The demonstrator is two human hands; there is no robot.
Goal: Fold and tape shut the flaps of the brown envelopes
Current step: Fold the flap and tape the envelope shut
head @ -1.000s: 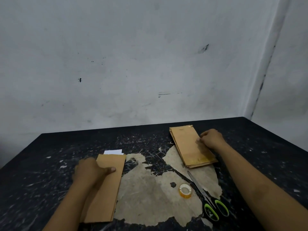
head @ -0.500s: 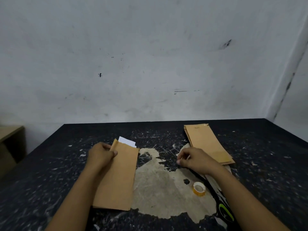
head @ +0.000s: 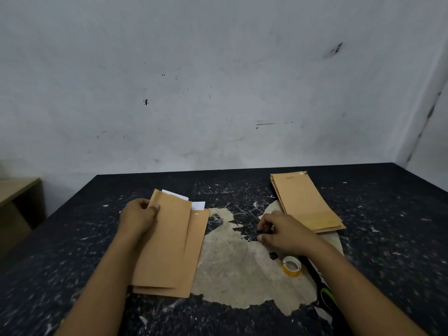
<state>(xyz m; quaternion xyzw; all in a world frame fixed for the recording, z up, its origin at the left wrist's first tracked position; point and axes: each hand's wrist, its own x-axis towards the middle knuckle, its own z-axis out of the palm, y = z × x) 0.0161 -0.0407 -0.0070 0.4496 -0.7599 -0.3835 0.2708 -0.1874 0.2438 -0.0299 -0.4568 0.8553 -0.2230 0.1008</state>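
scuffed black table, grey wall; left hand grips envelope, right hand seemingly curled, empty.

1. Two bare forearms come in from the bottom edge, no sleeves anywhere in view.
2. Left hand and right hand: no gloves, rings or watch showing.

I face a pale grey wall, scuffed and dotted with dark marks, meeting a side wall at a corner on my right. Off to my left stands a beige shelf. The light is dim and flat.
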